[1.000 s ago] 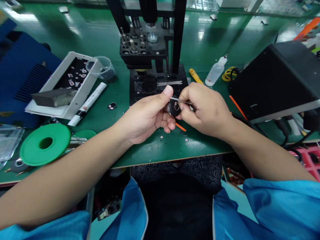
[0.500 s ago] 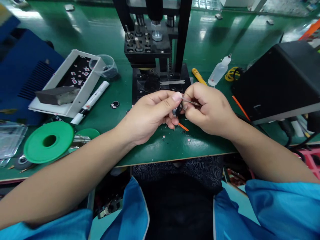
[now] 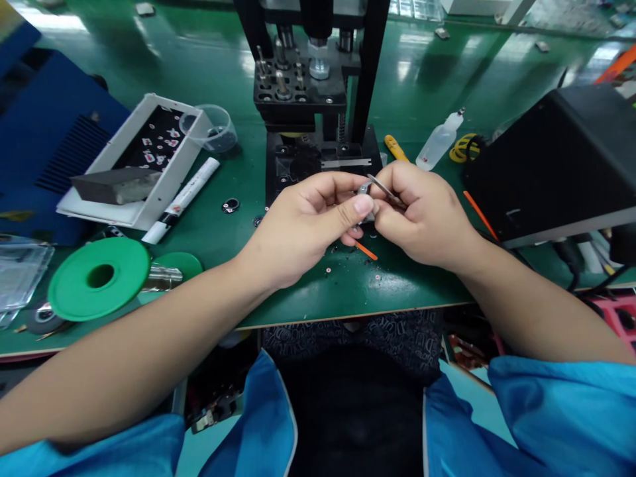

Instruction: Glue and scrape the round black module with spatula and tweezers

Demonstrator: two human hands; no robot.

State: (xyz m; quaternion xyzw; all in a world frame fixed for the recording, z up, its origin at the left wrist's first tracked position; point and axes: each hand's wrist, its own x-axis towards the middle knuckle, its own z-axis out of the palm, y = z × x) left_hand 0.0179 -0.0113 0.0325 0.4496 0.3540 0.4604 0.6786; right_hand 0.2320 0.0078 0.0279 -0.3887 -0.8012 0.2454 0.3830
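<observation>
Above the green bench [image 3: 293, 303], in front of a black press, my two hands meet. My left hand [image 3: 313, 228] is closed, pinching a small, shiny dark part [image 3: 364, 189] between thumb and fingers; most of it is covered. My right hand [image 3: 422, 215] is closed around a thin metal tool [image 3: 383, 185] that looks like tweezers, its tip beside the part. Whether the tip touches the part, I cannot tell. Below my fingers lies a thin orange stick [image 3: 366, 250] among dark crumbs. A small round black part [image 3: 230, 206] rests on the bench to the left.
The black press [image 3: 301, 99] stands straight ahead. On the left are a white tray [image 3: 173, 165], a clear cup [image 3: 223, 129], a marker [image 3: 191, 189] and a green spool [image 3: 74, 281]. To the right are a dropper bottle [image 3: 437, 142], a yellow handle [image 3: 396, 148] and a black box [image 3: 551, 152].
My left thumb has shifted slightly right and down, and the part has turned in my fingers, showing a shiny edge. The tool's tip now points up more steeply. The whole view has shifted slightly.
</observation>
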